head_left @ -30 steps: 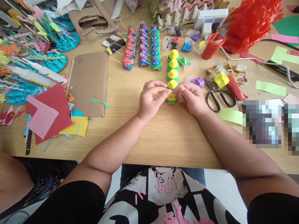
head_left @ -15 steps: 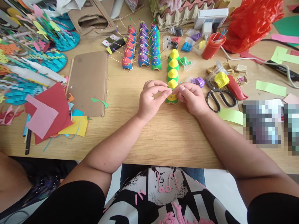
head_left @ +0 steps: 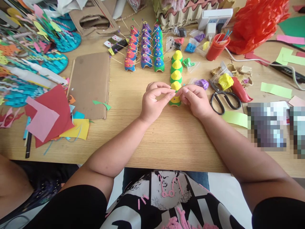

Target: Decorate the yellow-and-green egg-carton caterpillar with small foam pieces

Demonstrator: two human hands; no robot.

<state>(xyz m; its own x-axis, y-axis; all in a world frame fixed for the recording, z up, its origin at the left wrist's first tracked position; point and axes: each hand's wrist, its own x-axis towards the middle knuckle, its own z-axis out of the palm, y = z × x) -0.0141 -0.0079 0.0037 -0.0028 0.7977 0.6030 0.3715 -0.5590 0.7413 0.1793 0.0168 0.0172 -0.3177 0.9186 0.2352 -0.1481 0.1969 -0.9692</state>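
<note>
Pale wood grain covers the surface (head_left: 143, 143), with three rows of coloured cups (head_left: 146, 51) standing at the back, thin sticks poking out. Nearer the person, a green strip of joined cups with yellow caps (head_left: 176, 75) lies lengthwise, its near end between the hands. Left hand (head_left: 153, 100) and right hand (head_left: 195, 100) are both pinched narrow, fingertips almost meeting over that end; any tiny piece between them is too small to make out. Black scissors (head_left: 218, 91) lie just beside the right hand; purple clay (head_left: 203, 84) is smaller. Pressing knuckles could dent a cap; a sideways elbow could knock the scissors.
</note>
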